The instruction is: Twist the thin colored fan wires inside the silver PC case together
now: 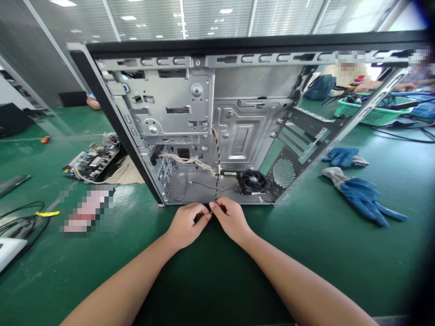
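Observation:
An open computer case (170, 95) stands upright on the green table. Down from its drive bay runs a multicoloured cable (218, 151), whose lower end reaches my fingertips at the front edge of the case. My left hand (190, 224) is closed in a pinch at that end. Beside it my right hand (233, 219) also pinches the cable, the two hands almost touching. Inside the case, a black fan (253, 181) rests on the floor, right of the cable. A bundle of white wires (190, 159) hangs at the left; the cable's very tip is hidden by my fingers.
Blue gloves (362, 194) lie to the right on the green table (306, 271). A green basket (370, 113) of cables stands behind them, near other people. Left are a circuit board (95, 160), black cables (23, 217) and a blurred-out flat object (88, 210).

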Tool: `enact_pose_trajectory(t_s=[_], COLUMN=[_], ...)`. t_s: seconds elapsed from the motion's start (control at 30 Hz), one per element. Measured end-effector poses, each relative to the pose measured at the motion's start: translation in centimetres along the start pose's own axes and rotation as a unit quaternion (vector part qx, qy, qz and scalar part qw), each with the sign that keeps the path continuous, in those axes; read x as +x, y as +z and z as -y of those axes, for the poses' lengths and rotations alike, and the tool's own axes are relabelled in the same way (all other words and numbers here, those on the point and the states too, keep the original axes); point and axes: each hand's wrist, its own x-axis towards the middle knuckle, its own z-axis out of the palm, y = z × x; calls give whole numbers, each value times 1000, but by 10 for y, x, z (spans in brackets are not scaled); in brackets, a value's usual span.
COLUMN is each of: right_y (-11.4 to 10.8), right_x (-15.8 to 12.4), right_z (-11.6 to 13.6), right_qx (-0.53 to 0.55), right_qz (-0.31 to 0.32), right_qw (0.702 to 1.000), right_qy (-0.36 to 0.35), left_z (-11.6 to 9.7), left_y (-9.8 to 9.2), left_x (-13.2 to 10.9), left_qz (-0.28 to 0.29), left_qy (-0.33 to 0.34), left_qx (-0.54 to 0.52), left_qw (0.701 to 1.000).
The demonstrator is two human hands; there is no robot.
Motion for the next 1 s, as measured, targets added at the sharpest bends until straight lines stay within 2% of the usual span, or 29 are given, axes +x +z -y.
enact_pose_trajectory(t_s=[0.33, 0.73, 1.0], right_y=[1, 1, 0], right_x=[0, 0, 2], right_z=[1, 0, 1], right_qx=[-12, 15, 1], right_qz=[7, 50, 9], right_qw=[1000, 998, 1000], right_qy=[-19, -28, -9], left_z=[1, 1, 0], left_y=[1, 0, 0], left_x=[-1, 1, -1], left_qz=[-2, 23, -2], left_qy=[11, -7, 9], left_qx=[17, -33, 13], left_qw=[1000, 999, 1000])
